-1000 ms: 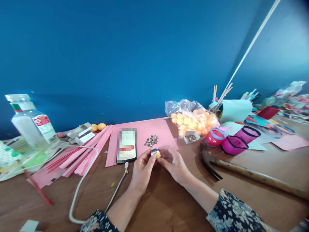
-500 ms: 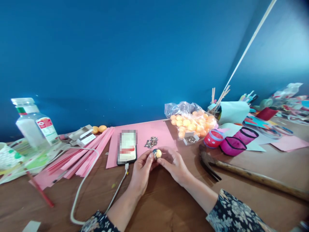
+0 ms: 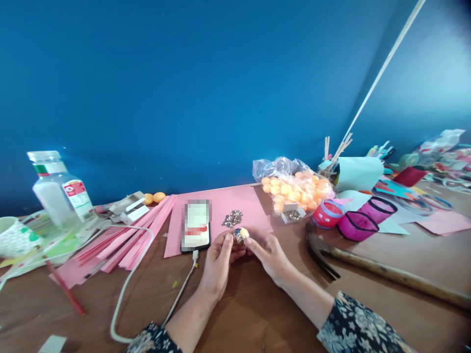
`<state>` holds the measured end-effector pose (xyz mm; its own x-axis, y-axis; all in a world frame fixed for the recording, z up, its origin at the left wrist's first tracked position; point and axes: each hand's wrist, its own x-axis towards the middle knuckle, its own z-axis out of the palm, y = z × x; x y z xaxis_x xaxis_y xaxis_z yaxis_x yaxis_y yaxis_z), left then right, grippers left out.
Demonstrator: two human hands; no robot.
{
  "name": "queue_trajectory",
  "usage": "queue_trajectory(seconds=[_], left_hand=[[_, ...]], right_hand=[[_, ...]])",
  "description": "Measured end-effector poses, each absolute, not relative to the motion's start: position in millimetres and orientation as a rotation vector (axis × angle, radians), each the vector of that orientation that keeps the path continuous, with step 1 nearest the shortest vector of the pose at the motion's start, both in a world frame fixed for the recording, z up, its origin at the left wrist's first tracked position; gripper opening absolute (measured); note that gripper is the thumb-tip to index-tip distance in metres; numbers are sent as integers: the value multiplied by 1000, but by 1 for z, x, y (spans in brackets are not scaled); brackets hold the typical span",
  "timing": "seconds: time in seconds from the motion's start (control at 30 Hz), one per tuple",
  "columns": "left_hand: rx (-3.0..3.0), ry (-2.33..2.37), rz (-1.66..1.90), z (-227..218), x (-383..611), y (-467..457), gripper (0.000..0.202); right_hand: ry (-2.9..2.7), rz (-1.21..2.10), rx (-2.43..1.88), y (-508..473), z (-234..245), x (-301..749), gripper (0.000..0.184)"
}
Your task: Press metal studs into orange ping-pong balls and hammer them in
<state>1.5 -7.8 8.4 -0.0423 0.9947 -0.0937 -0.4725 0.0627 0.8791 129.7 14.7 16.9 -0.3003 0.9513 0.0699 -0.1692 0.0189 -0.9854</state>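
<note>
- We see the left hand (image 3: pixel 217 260) and the right hand (image 3: pixel 267 252) meeting over the table (image 3: pixel 257 314), both closed on one small ball (image 3: pixel 242 235), part yellow, part dark and shiny.
- Grip: fingertips only, thumbs on the near side; fingers hide much of the ball, so we cannot tell how firm the hold is.
- The ball sits between the hands, just on our side of a pile of metal bits (image 3: pixel 232 218) lying on a pink sheet (image 3: pixel 250 198).
- Main risk, as we judge it: a slip. The ball is round and held at the tips, so uneven pressure could squirt it out, and it might roll into the pile.
- Pricked skin is possible if the metal bits have points (they look like tacks or studs, too small for us to be sure).
- A forward sweep of either hand could scatter the pile, since nothing we can see walls it in.
- The cable (image 3: pixel 121 294) runs from the phone (image 3: pixel 195 235) down beside the left sleeve (image 3: pixel 152 338); a snag there could drag the phone across the sheet.
- Rightward, the hammer (image 3: pixel 386 271) lies near the right forearm (image 3: pixel 307 291); an outward elbow could knock it.
- Beyond, a small open box (image 3: pixel 301 212) with more bits stands against a bag of orange balls (image 3: pixel 294 189); a bumped bag could tip it.
</note>
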Motion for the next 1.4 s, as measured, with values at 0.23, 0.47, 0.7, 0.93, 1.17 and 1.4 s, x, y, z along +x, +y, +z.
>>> queue_trajectory(seconds=[0.23, 0.47, 0.7, 0.93, 1.17, 1.4], left_hand=[[853, 977, 1384, 7, 2, -6, 34], [776, 906, 1460, 11, 2, -5, 38], [749, 949, 1462, 8, 1, -9, 41], [808, 940, 1407, 12, 1, -10, 51], [1015, 1037, 1373, 18, 2, -15, 56], [1011, 1020, 1380, 17, 1, -15, 53]], right_hand=[[-1419, 1415, -859, 17, 17, 130, 34], [-1494, 950, -1109, 18, 8, 131, 36], [-1773, 680, -1080, -24, 49, 166, 21], [-1974, 42, -1626, -41, 46, 290, 32], [-2241, -182, -2002, -39, 25, 342, 50], [-2265, 120, -1907, -49, 31, 315, 43]])
